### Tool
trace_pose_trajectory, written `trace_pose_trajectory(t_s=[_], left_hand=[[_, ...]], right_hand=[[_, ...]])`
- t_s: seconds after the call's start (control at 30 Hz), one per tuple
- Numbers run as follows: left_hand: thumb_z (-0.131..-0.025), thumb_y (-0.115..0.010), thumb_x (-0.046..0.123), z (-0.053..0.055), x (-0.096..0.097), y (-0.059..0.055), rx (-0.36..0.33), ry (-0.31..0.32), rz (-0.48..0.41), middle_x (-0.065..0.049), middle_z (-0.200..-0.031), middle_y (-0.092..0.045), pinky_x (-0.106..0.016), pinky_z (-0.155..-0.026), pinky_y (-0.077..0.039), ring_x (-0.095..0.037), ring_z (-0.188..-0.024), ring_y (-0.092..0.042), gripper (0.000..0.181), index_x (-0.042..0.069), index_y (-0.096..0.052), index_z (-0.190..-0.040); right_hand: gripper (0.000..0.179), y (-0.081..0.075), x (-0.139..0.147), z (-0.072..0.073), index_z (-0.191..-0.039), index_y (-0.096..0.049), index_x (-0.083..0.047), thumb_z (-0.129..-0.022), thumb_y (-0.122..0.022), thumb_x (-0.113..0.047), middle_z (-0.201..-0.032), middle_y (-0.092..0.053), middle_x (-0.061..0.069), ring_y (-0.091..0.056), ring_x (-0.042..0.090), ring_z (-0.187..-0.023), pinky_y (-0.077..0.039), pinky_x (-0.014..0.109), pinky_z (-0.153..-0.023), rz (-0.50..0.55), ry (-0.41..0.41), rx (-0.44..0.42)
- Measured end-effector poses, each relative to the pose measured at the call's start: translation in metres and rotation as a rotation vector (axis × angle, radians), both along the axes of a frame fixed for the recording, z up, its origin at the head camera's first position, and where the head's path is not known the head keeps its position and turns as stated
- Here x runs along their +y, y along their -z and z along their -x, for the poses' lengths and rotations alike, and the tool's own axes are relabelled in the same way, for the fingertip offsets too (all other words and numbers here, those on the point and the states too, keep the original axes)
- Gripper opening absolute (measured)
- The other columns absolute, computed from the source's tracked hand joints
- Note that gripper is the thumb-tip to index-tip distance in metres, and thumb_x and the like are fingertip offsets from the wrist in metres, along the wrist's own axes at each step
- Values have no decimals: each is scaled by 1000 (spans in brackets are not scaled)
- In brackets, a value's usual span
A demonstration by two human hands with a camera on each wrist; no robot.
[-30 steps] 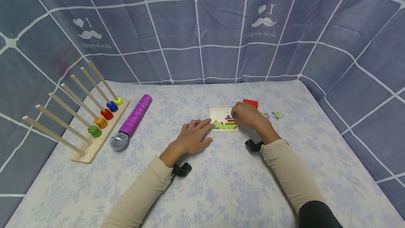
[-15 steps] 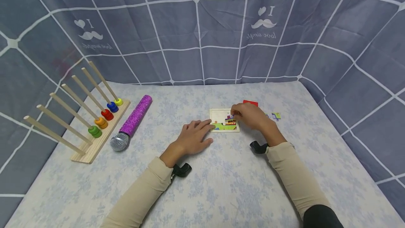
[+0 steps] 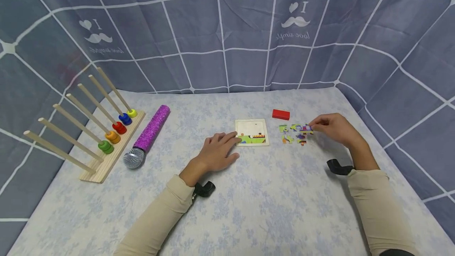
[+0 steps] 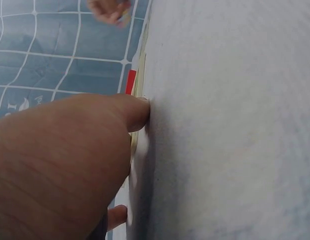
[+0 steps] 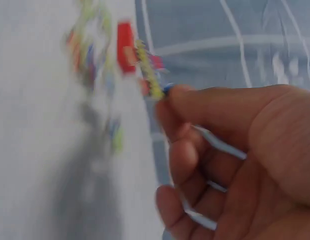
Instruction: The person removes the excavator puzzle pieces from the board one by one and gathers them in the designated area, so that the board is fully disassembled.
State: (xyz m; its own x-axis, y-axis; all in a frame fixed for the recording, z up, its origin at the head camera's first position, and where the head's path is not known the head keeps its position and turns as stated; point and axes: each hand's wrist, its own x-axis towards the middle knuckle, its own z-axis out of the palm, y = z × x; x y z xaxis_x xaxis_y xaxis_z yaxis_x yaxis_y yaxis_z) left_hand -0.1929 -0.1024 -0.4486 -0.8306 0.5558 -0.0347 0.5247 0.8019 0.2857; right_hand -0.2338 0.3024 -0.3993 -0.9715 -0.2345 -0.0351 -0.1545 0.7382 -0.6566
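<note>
My left hand [image 3: 217, 154] lies on the table with spread, straight fingers, its fingertips at the left edge of a small wooden puzzle tray [image 3: 249, 127]. Green and red picture pieces fill the tray's lower part; its upper part shows bare wood. To the right, my right hand [image 3: 335, 130] pinches a colourful jigsaw piece [image 3: 306, 129] between thumb and index finger, raised over several loose jigsaw pieces [image 3: 287, 140]. The right wrist view shows the held piece [image 5: 151, 75] edge-on and blurred. In the left wrist view, the left thumb [image 4: 137, 112] hides most of the tray.
A red block [image 3: 281, 114] lies behind the loose pieces. On the left are a purple glittery microphone [image 3: 153, 129] and a wooden peg stand [image 3: 117, 151] with coloured rings. A grey gridded curtain [image 3: 199, 31] hangs around the table's back and sides.
My right hand has moved from the tray to the right, carrying a jigsaw piece. The train part at the tray's right has come out, and the loose pieces now show. The left hand stays put.
</note>
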Motion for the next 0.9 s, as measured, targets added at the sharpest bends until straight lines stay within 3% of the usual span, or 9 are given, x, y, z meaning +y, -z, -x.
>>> trace_pose_trajectory(t_s=[0.13, 0.37, 0.6, 0.9], left_hand=[[-106, -49, 44, 0, -1, -2, 5, -5, 2, -1, -165, -26, -58, -105, -29, -34, -145, -27, 55, 25, -40, -156], [-106, -49, 43, 0, 0, -1, -2, 6, -12, -2, -165, -26, -59, -105, -28, -35, -145, -27, 54, 24, -41, -156], [-106, -48, 44, 1, 0, -1, 18, 14, -1, -2, -165, -26, -58, -104, -30, -35, -145, -28, 55, 25, -40, -156], [-106, -49, 45, 0, 0, 0, 7, 7, -7, -1, -165, -26, -58, -104, -29, -34, -145, -27, 55, 25, -40, -156]], right_hand=[[20, 12, 24, -2, -107, -73, 3, -100, -65, -14, -91, -71, 7, -63, 24, -88, -49, 38, -75, -66, 8, -44], [9, 27, 24, 3, -91, -72, -2, -92, -72, -10, -79, -68, 2, -57, 18, -73, -44, 36, -66, -154, 57, 41], [7, 29, 16, 1, -88, -69, -3, -90, -69, -10, -79, -66, 6, -55, 22, -70, -42, 37, -62, -212, 100, 73], [12, 23, 19, -2, -99, -71, -1, -95, -67, -11, -85, -67, 6, -55, 21, -76, -43, 38, -68, -180, 16, -24]])
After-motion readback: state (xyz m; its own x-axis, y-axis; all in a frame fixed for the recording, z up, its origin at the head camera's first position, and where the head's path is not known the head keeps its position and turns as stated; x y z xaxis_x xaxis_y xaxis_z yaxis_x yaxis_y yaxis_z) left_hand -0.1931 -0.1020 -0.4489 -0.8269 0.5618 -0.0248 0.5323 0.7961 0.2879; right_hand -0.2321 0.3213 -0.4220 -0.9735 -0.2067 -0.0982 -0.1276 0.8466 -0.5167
